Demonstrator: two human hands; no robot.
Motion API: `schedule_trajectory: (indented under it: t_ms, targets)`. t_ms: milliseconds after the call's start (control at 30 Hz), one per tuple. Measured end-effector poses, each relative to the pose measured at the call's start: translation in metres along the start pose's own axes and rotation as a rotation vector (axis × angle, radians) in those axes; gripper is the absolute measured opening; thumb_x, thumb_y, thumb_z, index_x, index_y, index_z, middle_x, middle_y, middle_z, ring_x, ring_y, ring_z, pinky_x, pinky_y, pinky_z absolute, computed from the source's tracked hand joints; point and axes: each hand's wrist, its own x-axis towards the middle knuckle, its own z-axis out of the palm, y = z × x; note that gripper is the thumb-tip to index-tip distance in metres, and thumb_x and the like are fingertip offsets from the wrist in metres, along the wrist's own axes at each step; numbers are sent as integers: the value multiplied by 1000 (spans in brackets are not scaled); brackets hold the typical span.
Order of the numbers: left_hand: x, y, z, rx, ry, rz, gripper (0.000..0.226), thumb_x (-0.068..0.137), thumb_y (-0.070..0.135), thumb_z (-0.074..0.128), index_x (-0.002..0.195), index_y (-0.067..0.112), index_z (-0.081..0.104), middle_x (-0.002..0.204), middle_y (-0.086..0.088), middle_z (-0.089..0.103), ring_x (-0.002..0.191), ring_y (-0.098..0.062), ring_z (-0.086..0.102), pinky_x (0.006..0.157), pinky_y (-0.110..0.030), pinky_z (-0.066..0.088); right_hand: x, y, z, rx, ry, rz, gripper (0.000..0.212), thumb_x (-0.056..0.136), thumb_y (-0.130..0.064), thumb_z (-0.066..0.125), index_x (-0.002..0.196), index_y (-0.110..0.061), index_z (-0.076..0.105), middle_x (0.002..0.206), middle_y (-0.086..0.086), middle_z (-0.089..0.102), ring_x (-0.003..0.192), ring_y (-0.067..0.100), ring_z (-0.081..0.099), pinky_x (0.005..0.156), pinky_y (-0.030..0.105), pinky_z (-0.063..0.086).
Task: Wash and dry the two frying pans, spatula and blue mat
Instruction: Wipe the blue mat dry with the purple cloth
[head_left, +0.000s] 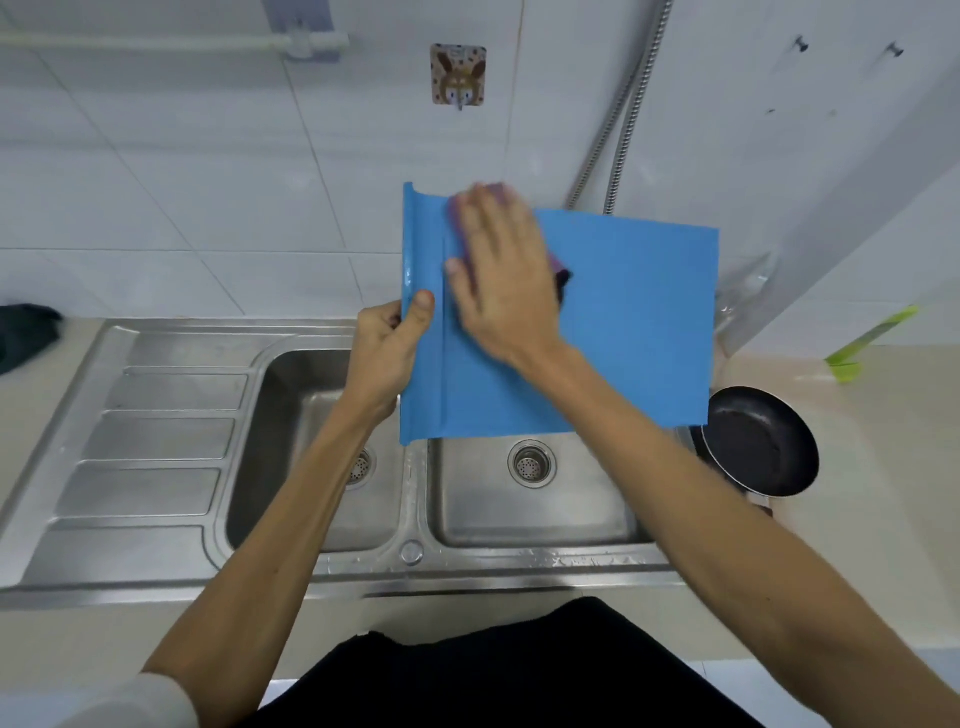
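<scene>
A blue mat (634, 322) is held up flat above the double sink (488, 561). My left hand (387, 345) grips its raised left edge, thumb on top. My right hand (501, 278) lies flat on the mat's upper left part and presses a purple sponge (558, 267) against it; the hand is motion-blurred and hides most of the sponge. A black frying pan (758, 441) sits on the counter just right of the sink, partly under the mat's lower right corner. A second pan and a spatula are not in view.
A steel drainboard (156, 441) lies left of the two basins. A dark cloth (23, 338) sits on the far left counter. A green utensil (872, 338) leans at the right wall. A metal shower hose (623, 119) hangs down the tiled wall behind the mat.
</scene>
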Motion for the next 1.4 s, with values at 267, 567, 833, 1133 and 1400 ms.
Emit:
schedule_trajectory:
  t_ms: [267, 567, 833, 1133, 1400]
  targets:
    - [-11, -7, -22, 53, 5, -33, 83, 81, 70, 66, 83, -13, 59, 85, -15, 63, 81, -29, 62, 73, -48, 50, -9, 65, -12, 65, 84, 390, 46, 100, -15, 43, 141, 6, 50, 144, 22, 53, 135, 40, 48, 116, 52, 35]
    - [-18, -5, -3, 154, -86, 10, 65, 70, 82, 64, 56, 26, 33, 60, -5, 30, 58, -20, 29, 54, -35, 25, -15, -32, -3, 438, 66, 146, 44, 104, -3, 45, 146, 11, 42, 151, 24, 46, 142, 29, 42, 122, 29, 28]
    - [-16, -1, -9, 183, -25, 43, 64, 56, 97, 52, 45, 34, 49, 49, 18, 36, 49, -1, 30, 50, -21, 26, -41, -50, -5, 441, -39, 44, 41, 101, -4, 52, 141, 3, 54, 140, 20, 53, 118, 35, 53, 106, 39, 43]
    - [-17, -6, -17, 53, 43, 105, 61, 70, 89, 50, 70, 32, 71, 69, 14, 66, 71, -3, 61, 73, -23, 50, -59, -72, -3, 368, -194, -14, 46, 95, -6, 53, 141, -10, 58, 122, 11, 56, 103, 26, 52, 92, 41, 47]
    - [-29, 7, -10, -254, 78, -221, 87, 100, 65, 10, 105, 4, 72, 97, -12, 76, 95, -22, 73, 81, -29, 57, -77, -84, -8, 359, -226, -44, 43, 92, -5, 57, 135, -6, 62, 126, 13, 60, 104, 28, 55, 88, 46, 48]
